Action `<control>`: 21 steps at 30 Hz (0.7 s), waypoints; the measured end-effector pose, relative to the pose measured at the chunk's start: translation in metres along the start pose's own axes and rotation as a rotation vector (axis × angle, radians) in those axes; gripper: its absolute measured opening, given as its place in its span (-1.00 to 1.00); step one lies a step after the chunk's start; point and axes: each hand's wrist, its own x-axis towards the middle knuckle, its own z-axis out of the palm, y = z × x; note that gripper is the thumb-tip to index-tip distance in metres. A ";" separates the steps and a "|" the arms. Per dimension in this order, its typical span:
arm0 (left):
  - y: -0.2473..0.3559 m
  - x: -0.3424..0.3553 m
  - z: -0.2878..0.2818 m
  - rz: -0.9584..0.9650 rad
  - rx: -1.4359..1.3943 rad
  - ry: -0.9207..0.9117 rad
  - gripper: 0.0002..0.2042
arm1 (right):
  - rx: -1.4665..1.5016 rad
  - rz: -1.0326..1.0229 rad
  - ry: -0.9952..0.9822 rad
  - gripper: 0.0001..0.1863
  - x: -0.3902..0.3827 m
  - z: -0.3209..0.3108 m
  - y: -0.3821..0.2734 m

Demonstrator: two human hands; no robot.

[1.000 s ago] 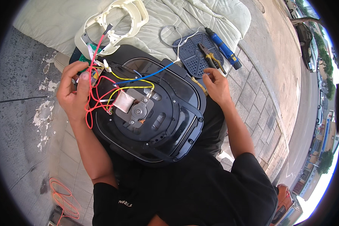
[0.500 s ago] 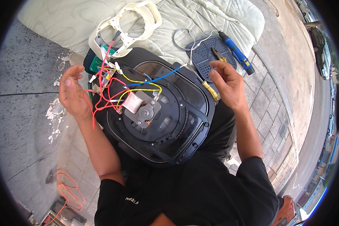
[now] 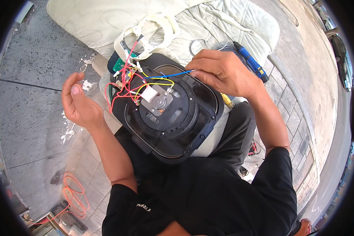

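Note:
A black rounded appliance housing rests on my lap with its inner side up. At its middle sits a small metal motor beside a white block. Red wires and a yellow-green wire run over its left part. My right hand reaches in over the far right rim, thumb and forefinger closed on the end of a blue wire. The wire tip is hidden by the fingers. Left of the housing, my left hand hovers empty, its fingers loosely bent and apart from the red wires.
Beyond the housing, a cream plastic frame lies on a pale quilted cover, near a green circuit board. A blue screwdriver lies at the far right. A yellow-handled tool shows by the right rim. Orange cord coils on the ground.
My right hand has moved left and inward, from open beside the housing to a pinch on the blue wire. My left hand stays empty. The view has shifted slightly.

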 end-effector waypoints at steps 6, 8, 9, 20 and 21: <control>0.108 -0.012 0.077 0.373 0.295 -0.665 -0.67 | 0.107 0.099 0.035 -0.79 -0.015 -0.002 -0.033; 0.111 -0.028 0.090 0.360 0.396 -0.724 -0.73 | 0.100 0.106 0.054 -0.80 -0.016 0.000 -0.043; 0.108 -0.035 0.092 0.348 0.393 -0.731 -0.76 | 0.094 0.113 0.066 -0.80 -0.016 0.000 -0.047; 0.086 -0.049 0.089 0.251 0.300 -0.733 -0.88 | 0.185 0.283 0.169 -0.76 -0.022 0.008 -0.053; 0.084 -0.048 0.088 0.244 0.286 -0.733 -0.87 | 0.199 0.307 0.177 -0.74 -0.022 0.007 -0.054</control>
